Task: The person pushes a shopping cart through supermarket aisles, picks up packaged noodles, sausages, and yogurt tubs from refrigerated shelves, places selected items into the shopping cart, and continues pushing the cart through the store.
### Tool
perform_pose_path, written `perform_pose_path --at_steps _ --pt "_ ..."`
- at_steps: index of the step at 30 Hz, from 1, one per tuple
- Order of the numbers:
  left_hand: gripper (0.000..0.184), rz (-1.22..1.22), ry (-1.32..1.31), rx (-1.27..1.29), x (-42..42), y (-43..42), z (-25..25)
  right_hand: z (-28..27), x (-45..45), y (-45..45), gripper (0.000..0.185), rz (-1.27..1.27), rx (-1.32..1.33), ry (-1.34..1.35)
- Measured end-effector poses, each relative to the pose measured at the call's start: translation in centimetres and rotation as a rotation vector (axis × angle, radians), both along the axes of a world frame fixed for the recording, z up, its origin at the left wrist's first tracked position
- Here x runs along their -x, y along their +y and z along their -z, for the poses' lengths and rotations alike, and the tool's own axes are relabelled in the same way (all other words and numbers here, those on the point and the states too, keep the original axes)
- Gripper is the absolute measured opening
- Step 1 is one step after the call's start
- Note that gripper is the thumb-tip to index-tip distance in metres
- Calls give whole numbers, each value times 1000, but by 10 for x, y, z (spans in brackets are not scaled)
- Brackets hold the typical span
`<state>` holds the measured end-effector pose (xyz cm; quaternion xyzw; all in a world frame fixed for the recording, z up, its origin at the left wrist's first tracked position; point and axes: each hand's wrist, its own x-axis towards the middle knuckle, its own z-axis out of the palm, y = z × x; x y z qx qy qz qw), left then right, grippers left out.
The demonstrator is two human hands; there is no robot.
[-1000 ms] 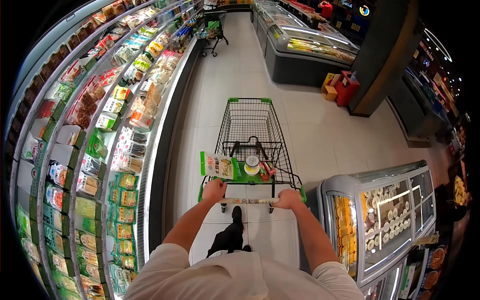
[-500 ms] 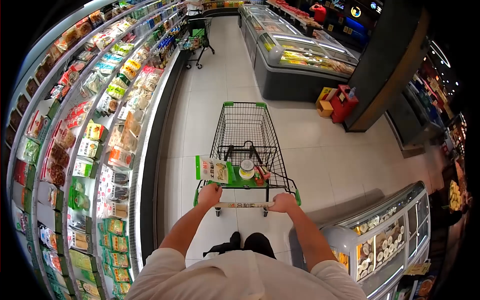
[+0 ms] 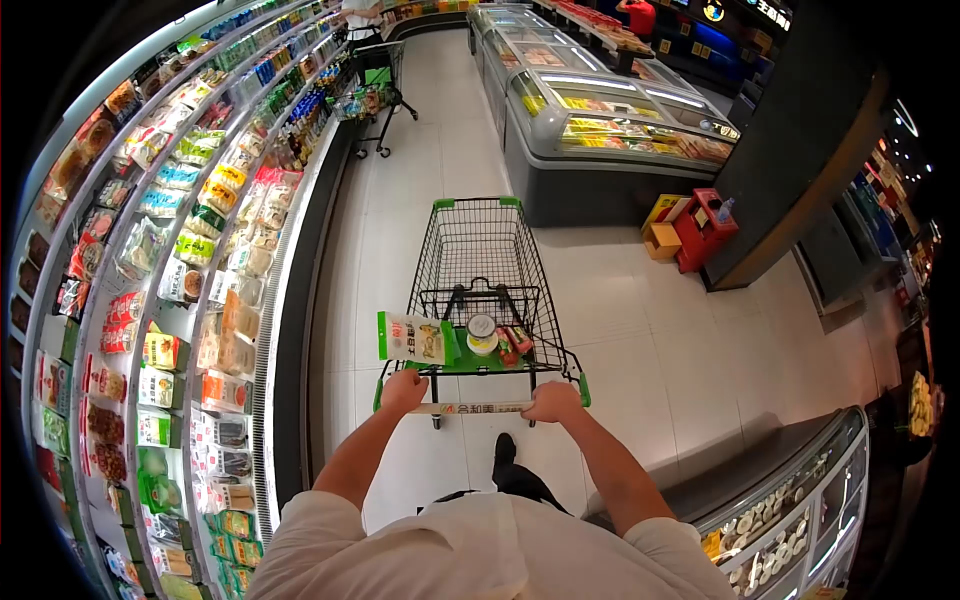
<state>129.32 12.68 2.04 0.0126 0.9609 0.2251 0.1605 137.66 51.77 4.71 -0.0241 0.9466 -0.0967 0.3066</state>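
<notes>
A wire shopping cart with green corners stands in front of me. My left hand is closed round the left end of its handle, and my right hand is closed round the right end. Just beyond the handle, a green and white food packet leans at the left of the cart's child seat. Beside it are a white tub with a round lid and some small red packages. The front part of the basket shows bare wire.
Refrigerated shelves of packaged food line the left side. Ahead on the left, a person stands by another cart. Chest freezers, a red bin and a dark pillar are on the right, with a glass-fronted case nearer.
The cart and I have moved forward along the aisle. The other cart, the freezers and the red bin appear closer, and the near right case has slid lower in view. Both hands keep their hold.
</notes>
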Motion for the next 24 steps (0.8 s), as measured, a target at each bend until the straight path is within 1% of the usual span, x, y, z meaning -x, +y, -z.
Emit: perform_pose_path --at_steps 4,6,9,13,15,17,20,21,23,24 --pt "37 -54 17 -16 86 14 4 -4 102 14 61 -52 4 -88" --pt "36 -79 31 -3 130 23 12 -6 150 25 63 -26 -3 -101" --pt "36 -107 18 -13 196 35 12 11 224 38 65 -66 -21 -50" --pt "36 -157 12 7 297 49 10 9 340 50 66 -102 -40 -56" --pt "42 -143 18 -41 350 53 13 11 400 56 67 -146 -62 -40" --pt "44 -167 35 -69 403 55 18 17 460 61 68 -179 -86 -24" --pt "40 -169 -46 -72 482 57 14 12 553 63 68 -215 -87 -30" --pt "39 -170 -25 -63 506 56 21 10 579 62 69 -233 -82 -37" --pt "40 -199 -117 -41 550 57 9 17 630 61 70 -278 -86 -59" --pt "40 -222 -121 -48 572 55 15 15 655 58 70 -263 -92 -72"
